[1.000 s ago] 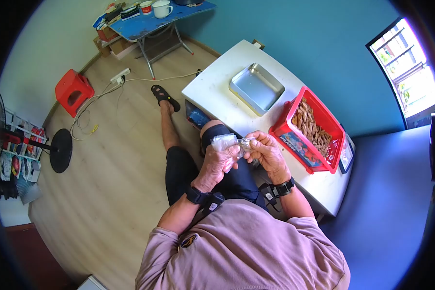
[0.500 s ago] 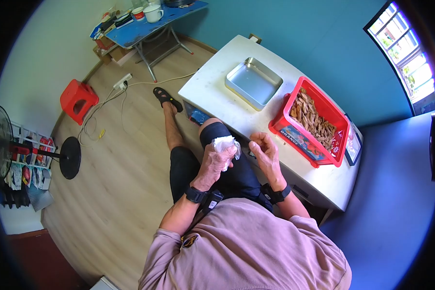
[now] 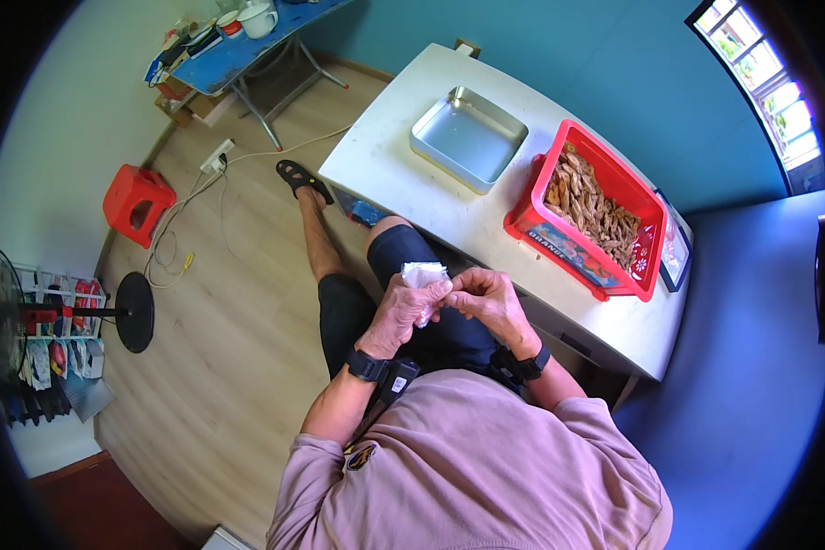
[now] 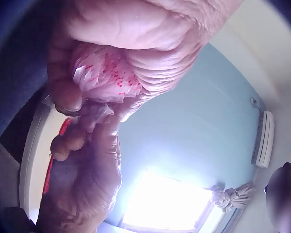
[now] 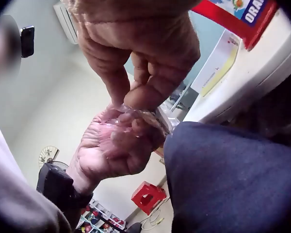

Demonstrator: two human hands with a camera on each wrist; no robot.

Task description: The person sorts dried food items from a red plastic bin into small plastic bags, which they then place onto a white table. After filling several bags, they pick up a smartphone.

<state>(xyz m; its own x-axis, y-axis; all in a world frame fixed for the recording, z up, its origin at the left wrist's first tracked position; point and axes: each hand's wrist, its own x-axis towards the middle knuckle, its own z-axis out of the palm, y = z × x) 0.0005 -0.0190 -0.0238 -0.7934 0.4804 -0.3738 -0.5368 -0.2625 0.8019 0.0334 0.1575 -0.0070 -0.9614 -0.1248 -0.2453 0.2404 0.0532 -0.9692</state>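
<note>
A bundle of small clear plastic bags (image 3: 423, 273) is gripped in my left hand (image 3: 396, 316) above the lap. Red printed marks show on the bags (image 4: 109, 73) in the left wrist view, where the palm and fingers wrap round them. My right hand (image 3: 495, 307) meets the left at the bundle's edge, thumb and fingertips pinching clear plastic (image 5: 140, 112) in the right wrist view. On the white table stand a shallow metal tray (image 3: 431, 142) and a red plastic crate (image 3: 543, 220), which holds many brown, elongated dried pieces (image 3: 591, 213).
The white table (image 3: 385, 133) is ahead and to the right, with a picture frame (image 3: 676, 252) behind the crate. Further off are a red stool (image 3: 137, 183), a power strip (image 3: 216, 156) with cables, a standing fan (image 3: 133, 312) and a blue folding table (image 3: 275, 37).
The right hand was at the plastic, came away from it to the right with bent fingers, and is now back pinching at the bundle. The left hand keeps its grip on the bags.
</note>
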